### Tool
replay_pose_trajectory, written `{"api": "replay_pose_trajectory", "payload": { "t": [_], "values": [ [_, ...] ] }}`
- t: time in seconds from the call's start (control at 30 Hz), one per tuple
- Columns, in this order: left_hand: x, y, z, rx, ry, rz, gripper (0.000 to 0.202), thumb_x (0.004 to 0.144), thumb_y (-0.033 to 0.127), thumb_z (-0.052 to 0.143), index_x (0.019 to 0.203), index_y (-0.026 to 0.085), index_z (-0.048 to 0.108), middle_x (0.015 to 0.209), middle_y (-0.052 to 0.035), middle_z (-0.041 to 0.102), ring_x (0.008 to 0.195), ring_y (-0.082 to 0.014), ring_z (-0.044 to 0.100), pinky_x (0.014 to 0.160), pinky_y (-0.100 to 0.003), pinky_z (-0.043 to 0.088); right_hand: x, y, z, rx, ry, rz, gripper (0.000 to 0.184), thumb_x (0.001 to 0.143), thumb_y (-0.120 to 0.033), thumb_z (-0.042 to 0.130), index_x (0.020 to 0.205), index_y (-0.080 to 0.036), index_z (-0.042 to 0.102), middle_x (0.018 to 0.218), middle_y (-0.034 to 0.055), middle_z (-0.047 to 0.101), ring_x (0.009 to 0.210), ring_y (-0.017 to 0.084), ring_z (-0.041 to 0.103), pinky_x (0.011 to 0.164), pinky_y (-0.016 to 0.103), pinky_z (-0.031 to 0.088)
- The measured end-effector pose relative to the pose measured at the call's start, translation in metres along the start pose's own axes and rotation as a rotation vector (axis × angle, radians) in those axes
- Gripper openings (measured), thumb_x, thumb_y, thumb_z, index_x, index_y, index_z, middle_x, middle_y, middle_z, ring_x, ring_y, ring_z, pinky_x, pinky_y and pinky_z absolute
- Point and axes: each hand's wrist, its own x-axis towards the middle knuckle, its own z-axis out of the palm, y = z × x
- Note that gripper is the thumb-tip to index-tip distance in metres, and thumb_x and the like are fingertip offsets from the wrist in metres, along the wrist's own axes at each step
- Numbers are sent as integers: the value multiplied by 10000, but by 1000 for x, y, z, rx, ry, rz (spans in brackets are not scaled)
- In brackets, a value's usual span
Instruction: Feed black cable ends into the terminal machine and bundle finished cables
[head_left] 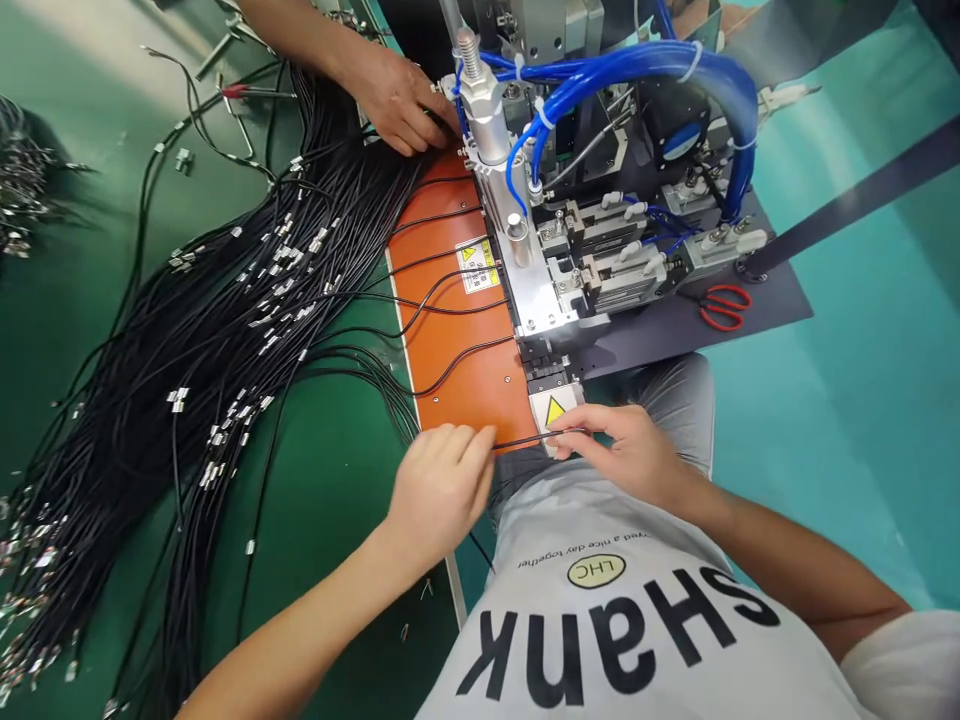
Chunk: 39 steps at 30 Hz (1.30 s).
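Note:
My left hand (439, 488) and my right hand (626, 450) both pinch one thin black cable (521, 440), stretched between them at the near edge of the orange plate (450, 345). The cable's end lies under my right fingers, beside the yellow warning label (555, 410) on the machine's front block. Several other black cables (442, 300) lie across the orange plate with their ends at the machine's slots.
A big bundle of black cables with metal ferrules (217, 330) covers the green mat to the left. Another person's hand (397, 100) rests at the machine's far end. The machine (570, 230) carries blue hoses (637, 65). Red scissors (724, 305) lie on the right.

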Motion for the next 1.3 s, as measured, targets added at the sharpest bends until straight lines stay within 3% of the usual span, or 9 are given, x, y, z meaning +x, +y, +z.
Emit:
{"api": "replay_pose_trajectory", "payload": {
  "t": [0.13,0.23,0.37,0.5,0.67,0.9,1.03,1.13,1.3],
  "values": [
    [32,34,1,-591,-95,-74,315,973,217,458,1280,164,415,1035,-96,640,895,-190,635,774,-329,517,2,1,-1,-77,7,-34,151,937,-257,601,1006,-286,732,918,-15,769,792,176,719,754,319,557],
    [48,39,1,-903,-145,-157,267,998,230,446,1261,195,414,1022,-55,629,868,-139,630,782,-276,521,1,4,-12,-107,76,-18,95,910,-295,656,940,-283,746,854,-17,768,744,178,711,688,308,554],
    [53,27,2,-919,-162,-108,186,1007,215,442,1121,219,589,978,-31,651,876,-135,612,789,-271,497,1,7,-29,-166,99,-140,87,888,-256,685,899,-281,768,861,-8,767,759,181,699,687,312,547],
    [52,19,6,-917,-54,-201,131,971,214,533,1015,200,655,916,-24,690,811,-128,640,750,-259,507,3,7,-38,-66,332,-55,24,842,-262,736,842,-252,758,829,9,750,700,173,676,663,312,549],
    [55,22,11,-965,46,-230,45,903,195,638,933,182,668,829,-14,694,723,-113,639,685,-230,509,8,7,-34,273,90,160,111,808,-301,774,860,-212,731,731,-3,700,658,144,652,650,278,541],
    [56,26,16,-1089,16,-307,49,889,227,662,884,179,657,764,-9,660,650,-97,593,624,-220,486,18,15,-24,493,-26,216,107,778,-257,800,809,-196,718,673,-21,668,613,107,613,604,235,510],
    [55,27,20,-1213,26,-376,73,892,245,663,887,174,648,736,-1,630,589,-82,568,578,-213,479,18,18,-13,510,16,247,166,741,-290,834,792,-188,714,701,-15,676,582,100,611,571,230,500],
    [56,29,22,-1313,42,-409,79,893,250,661,900,171,655,744,-1,612,554,-75,556,531,-207,474,17,16,-11,493,52,189,155,765,-292,814,807,-185,709,684,-22,656,574,99,604,580,237,501],
    [61,31,20,-1440,68,-461,202,889,269,670,1064,173,698,853,-43,651,601,-82,553,525,-206,464,18,11,-13,417,42,111,100,841,-262,734,821,-175,687,709,-20,640,593,97,588,595,245,487]
  ]
}}
